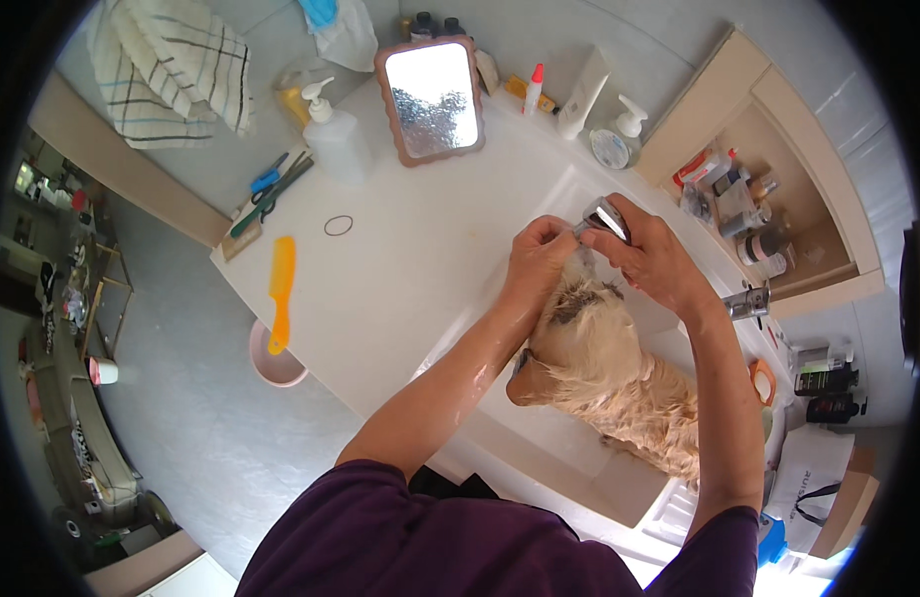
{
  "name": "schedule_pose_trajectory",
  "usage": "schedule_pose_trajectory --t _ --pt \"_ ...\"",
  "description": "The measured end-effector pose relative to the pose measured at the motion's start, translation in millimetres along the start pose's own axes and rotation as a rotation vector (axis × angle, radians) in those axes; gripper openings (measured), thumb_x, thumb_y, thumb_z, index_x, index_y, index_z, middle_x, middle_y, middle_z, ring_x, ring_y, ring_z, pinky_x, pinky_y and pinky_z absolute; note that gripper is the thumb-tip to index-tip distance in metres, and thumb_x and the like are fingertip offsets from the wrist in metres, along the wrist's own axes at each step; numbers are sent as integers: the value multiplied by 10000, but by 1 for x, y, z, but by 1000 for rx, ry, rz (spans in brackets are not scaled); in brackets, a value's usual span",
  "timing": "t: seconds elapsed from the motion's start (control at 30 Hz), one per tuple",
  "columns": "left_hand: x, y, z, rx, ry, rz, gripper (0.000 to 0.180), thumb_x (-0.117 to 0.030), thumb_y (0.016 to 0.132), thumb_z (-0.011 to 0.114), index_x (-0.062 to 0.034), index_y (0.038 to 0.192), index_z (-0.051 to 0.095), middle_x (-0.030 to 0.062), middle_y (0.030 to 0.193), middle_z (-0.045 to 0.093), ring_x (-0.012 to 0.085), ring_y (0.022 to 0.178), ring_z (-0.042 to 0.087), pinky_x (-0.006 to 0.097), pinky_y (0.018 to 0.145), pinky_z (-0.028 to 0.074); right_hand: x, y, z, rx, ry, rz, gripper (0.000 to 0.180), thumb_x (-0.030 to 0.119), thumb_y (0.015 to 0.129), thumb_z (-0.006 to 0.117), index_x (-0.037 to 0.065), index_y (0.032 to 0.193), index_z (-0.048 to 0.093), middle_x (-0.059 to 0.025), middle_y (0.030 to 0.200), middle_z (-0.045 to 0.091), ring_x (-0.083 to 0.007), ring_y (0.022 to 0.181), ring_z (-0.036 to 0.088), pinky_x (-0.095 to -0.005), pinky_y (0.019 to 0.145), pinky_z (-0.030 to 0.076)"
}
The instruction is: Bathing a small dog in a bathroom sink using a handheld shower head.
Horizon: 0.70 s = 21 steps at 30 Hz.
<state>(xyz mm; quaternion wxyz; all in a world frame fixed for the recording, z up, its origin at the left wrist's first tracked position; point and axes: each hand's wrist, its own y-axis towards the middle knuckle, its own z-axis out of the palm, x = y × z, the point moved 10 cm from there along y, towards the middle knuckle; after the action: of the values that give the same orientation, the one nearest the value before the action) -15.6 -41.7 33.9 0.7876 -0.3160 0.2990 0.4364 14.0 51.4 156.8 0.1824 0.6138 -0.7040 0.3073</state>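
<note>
A wet, cream-coloured furry animal (pixel 589 348), a cat or small dog, is in the white sink (pixel 569 453), its body stretching toward the lower right beneath my right forearm. My right hand (pixel 649 254) grips a chrome tap spray head (pixel 606 221). Close against the nozzle, my left hand (pixel 542 257) has its fingers closed on what looks like the animal's pale front paw, mostly hidden by the fingers. Both hands meet just above the animal's front end. Whether water is running cannot be made out.
On the white counter lie a yellow comb (pixel 281 294), a hair tie (pixel 338 225) and scissors (pixel 271 194). Behind stand a pump bottle (pixel 333 139), a framed mirror (pixel 432 104) and a white tube (pixel 583 95). An open wall cabinet (pixel 848 234) is at right; a pink basin (pixel 276 366) sits below the counter.
</note>
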Motion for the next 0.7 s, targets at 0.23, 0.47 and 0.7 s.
schedule_pose_trajectory --t 0.23,0.47,0.7 --pt "0 -16 18 25 114 -23 214 -124 828 674 -4 987 596 37 838 625 98 741 575 257 653 475 -2 -4 0 4 15 -35 401 400 911 627 17 1006 558 -135 669 577 -229 586 518 -374 575 416" --pt "-2 -43 19 112 332 90 86 -67 832 656 -31 909 641 -6 820 596 58 734 523 224 649 429 -48 -38 6 132 -203 113 425 418 898 621 43 1094 580 -186 743 644 -356 702 620 -426 658 469" --pt "-34 -86 -22 -50 511 372 113 -77 941 557 -10 882 626 -1 862 615 68 800 515 220 755 422 -65 -79 32 154 -369 -33 424 406 874 643 72 1123 566 -182 796 665 -384 782 645 -458 681 499"
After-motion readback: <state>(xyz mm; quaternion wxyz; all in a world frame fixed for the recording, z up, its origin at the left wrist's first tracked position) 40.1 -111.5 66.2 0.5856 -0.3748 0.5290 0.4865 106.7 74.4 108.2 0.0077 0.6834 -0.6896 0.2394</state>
